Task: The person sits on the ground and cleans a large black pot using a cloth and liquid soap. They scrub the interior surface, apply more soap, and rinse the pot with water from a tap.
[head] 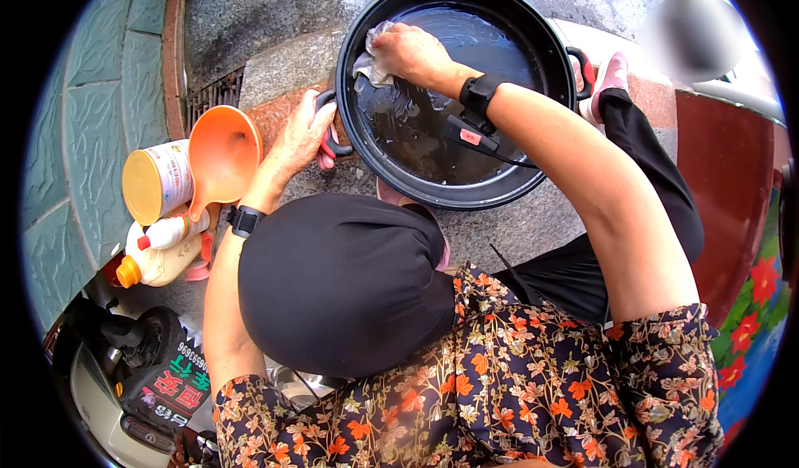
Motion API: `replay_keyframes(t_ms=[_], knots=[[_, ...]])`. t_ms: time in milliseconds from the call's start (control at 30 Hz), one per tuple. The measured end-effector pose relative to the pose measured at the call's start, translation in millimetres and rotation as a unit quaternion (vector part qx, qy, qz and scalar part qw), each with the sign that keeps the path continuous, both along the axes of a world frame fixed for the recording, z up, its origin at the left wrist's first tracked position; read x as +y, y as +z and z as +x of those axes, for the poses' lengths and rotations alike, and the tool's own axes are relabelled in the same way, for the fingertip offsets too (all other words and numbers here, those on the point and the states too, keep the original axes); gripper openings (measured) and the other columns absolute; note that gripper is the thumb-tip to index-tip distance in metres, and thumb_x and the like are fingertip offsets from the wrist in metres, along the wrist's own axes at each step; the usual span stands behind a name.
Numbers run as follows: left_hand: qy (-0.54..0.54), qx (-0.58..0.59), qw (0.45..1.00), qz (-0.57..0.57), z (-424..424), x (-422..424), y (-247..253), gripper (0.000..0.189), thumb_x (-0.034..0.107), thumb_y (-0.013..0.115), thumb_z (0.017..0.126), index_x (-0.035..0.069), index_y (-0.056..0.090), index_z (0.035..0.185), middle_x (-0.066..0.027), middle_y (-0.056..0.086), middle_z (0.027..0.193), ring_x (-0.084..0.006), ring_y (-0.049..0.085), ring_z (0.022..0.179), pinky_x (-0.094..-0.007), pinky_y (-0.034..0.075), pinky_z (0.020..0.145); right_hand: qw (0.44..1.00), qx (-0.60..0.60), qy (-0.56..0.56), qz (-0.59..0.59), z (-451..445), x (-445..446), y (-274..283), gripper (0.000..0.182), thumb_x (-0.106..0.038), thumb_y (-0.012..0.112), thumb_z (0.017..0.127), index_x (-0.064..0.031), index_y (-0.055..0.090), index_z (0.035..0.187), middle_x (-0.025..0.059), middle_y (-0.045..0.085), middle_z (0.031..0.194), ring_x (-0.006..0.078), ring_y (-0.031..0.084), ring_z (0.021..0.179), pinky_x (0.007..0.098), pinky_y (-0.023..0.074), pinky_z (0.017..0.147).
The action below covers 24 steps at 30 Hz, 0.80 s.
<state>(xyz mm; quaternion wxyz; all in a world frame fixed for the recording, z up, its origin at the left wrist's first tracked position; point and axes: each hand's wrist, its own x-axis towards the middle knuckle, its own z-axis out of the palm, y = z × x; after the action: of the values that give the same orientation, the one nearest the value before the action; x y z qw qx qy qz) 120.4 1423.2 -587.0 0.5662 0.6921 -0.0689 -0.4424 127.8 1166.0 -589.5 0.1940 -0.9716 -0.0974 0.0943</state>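
A large black pan [437,198] stands on the stone paving in front of me, its inside wet and streaked. My left hand [303,128] grips the black and red side handle [334,145] at the pan's left. Inside the pan, my right hand [409,53] holds a crumpled whitish cloth [372,68] against the left part of the inner wall and bottom. A black strap circles each wrist. From the right one, a small black device [465,132] with a pink label and a cable hangs over the pan.
An orange plastic scoop [225,150], a tin with a yellow lid [142,186] and plastic bottles [168,259] lie to the left, near a drain grate [214,98]. A scooter [118,399] stands at lower left. A brown-red panel [718,187] rises at right.
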Motion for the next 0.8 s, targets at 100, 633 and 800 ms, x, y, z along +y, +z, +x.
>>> replay_keyframes(t_ms=[100,633,800], knots=[[-0.002,0.001,1.000,0.013,-0.3,-1.8,4.2,0.037,0.035,0.046,0.100,0.001,0.043,0.112,-0.0094,0.058,0.071,-0.0158,0.056,0.041,-0.0254,0.047,0.036,0.998,0.003,0.050,0.049,-17.8,23.8,-11.8,0.026,-0.016,0.064,0.080,-0.0113,0.067,0.106,0.0107,0.058,0.106,0.0330,0.056,0.101,0.0424,0.0488,0.088],[0.007,-0.007,1.000,0.005,-0.4,-4.2,4.4,0.040,0.033,0.045,0.101,-0.001,0.041,0.121,-0.0086,0.057,0.072,-0.0149,0.055,0.042,-0.0232,0.045,0.035,0.970,0.109,0.176,-0.130,-96.8,-47.8,40.2,0.017,-0.018,0.064,0.081,-0.0151,0.066,0.098,0.0068,0.064,0.102,0.0261,0.063,0.099,0.0421,0.0500,0.079],[0.002,-0.012,1.000,0.003,-0.6,-3.8,1.3,0.039,0.034,0.044,0.101,-0.001,0.043,0.118,-0.0088,0.057,0.072,-0.0146,0.055,0.042,-0.0233,0.045,0.036,0.995,0.100,0.006,-0.011,-45.2,-87.0,38.2,0.022,-0.014,0.063,0.083,-0.0100,0.063,0.104,0.0138,0.069,0.100,0.0331,0.063,0.101,0.0434,0.0502,0.086]])
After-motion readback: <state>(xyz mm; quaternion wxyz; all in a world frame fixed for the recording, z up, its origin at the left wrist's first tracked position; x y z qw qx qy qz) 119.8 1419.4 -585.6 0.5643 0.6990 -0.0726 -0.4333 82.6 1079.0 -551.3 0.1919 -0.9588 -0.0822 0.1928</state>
